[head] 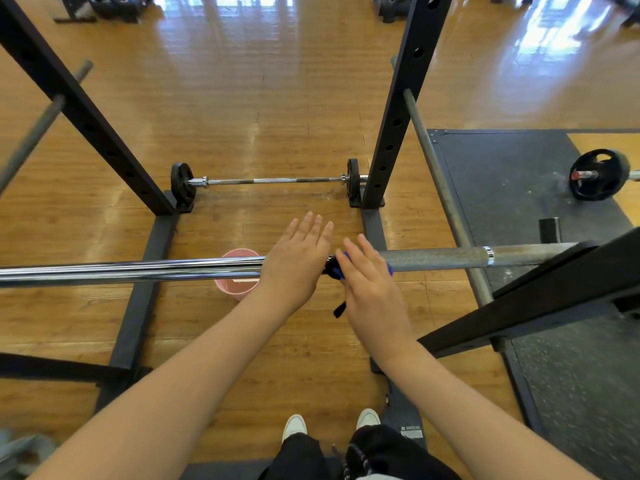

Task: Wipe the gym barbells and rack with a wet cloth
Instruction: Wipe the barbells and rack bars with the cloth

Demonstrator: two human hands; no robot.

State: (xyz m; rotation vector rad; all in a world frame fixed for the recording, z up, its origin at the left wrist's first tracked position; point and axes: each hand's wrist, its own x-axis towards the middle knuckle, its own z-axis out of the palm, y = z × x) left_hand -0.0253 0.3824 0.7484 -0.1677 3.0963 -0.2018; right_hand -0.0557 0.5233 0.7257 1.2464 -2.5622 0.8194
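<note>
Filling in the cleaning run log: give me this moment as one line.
left hand: open, flat on barbell | right hand: open, pressing blue cloth on bar | pink bucket: floor, under bar

Both hands lie flat over the barbell racked across the squat rack. The left hand covers the shiny bar with fingers straight; the right hand presses a blue cloth against it. Below sits a pink bucket on the wooden floor, and farther off a second barbell lies on the floor.
</note>
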